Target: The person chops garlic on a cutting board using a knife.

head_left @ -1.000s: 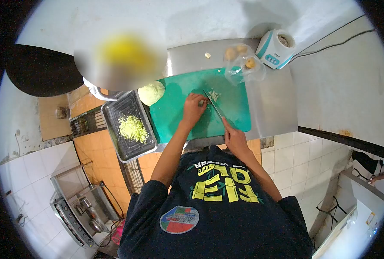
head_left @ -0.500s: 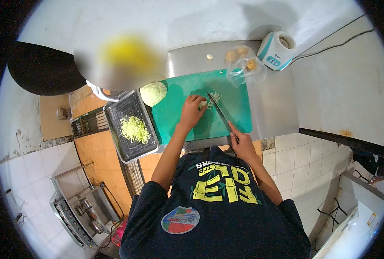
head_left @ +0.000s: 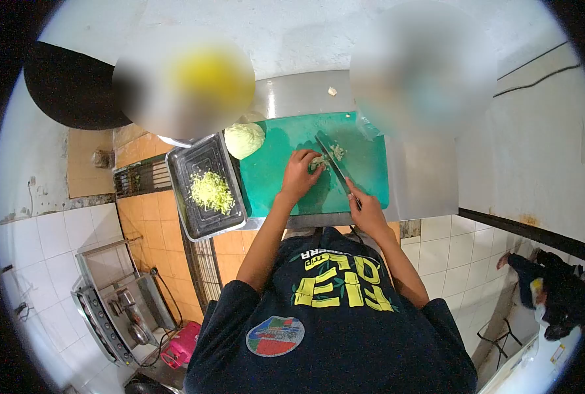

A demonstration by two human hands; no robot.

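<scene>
My right hand (head_left: 366,211) grips the handle of a kitchen knife (head_left: 332,164), its blade slanting up and left over a green cutting board (head_left: 279,192). Left of the blade, the curled fingers of my left hand (head_left: 299,174) press on a small pale heap that looks like garlic (head_left: 318,163). Finely chopped pale bits (head_left: 337,152) lie on the blade's other side. A cut cabbage (head_left: 244,140) rests at the board's upper left corner. Shredded green cabbage (head_left: 211,192) sits in a metal tray (head_left: 194,230) to the left.
A pale clove-like piece (head_left: 332,91) lies on the steel counter (head_left: 427,177) behind the board. Part of a clear plastic bag (head_left: 369,129) shows below a blurred patch. A dark round pan-like shape (head_left: 72,85) is at upper left. A person in dark clothes (head_left: 558,292) is at far right.
The whole view has shifted slightly. A blurred patch now covers the appliance and most of the potato-like items' bag. The knife stays beside my left fingers, and both hands keep their grip.
</scene>
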